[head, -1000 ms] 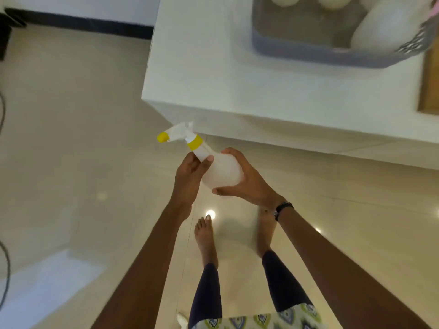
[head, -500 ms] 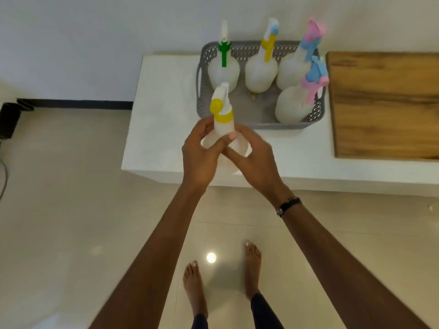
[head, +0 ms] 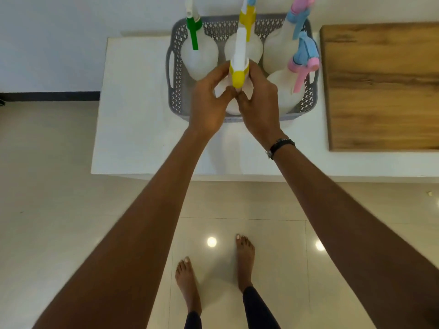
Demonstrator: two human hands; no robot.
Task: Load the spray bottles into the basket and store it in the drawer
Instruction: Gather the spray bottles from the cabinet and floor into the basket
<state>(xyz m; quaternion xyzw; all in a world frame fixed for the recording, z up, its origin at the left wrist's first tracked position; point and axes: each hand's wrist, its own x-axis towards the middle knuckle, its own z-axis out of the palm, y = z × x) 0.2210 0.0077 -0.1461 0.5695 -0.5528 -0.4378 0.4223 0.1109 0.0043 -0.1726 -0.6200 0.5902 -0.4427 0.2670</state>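
Yellow-capped spray bottle (head: 238, 77) has come up from low over the floor and is now going down into the near middle of the grey basket (head: 176, 67) on the white cabinet top (head: 133, 115). Left hand (head: 209, 108) and right hand (head: 257, 108) are both gripping its body, fingers curled round it. Four bottles are already standing inside; this one looks like the last, with the drawer step coming next.

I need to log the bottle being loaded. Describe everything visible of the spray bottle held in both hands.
The spray bottle has a rounded, whitish translucent body that looks like plastic, a white sprayer head and yellow collar and nozzle tip. It stands roughly upright over the near middle of the grey basket. The left hand and right hand grip its body from either side, covering most of it; whether its base rests in the basket is hidden.
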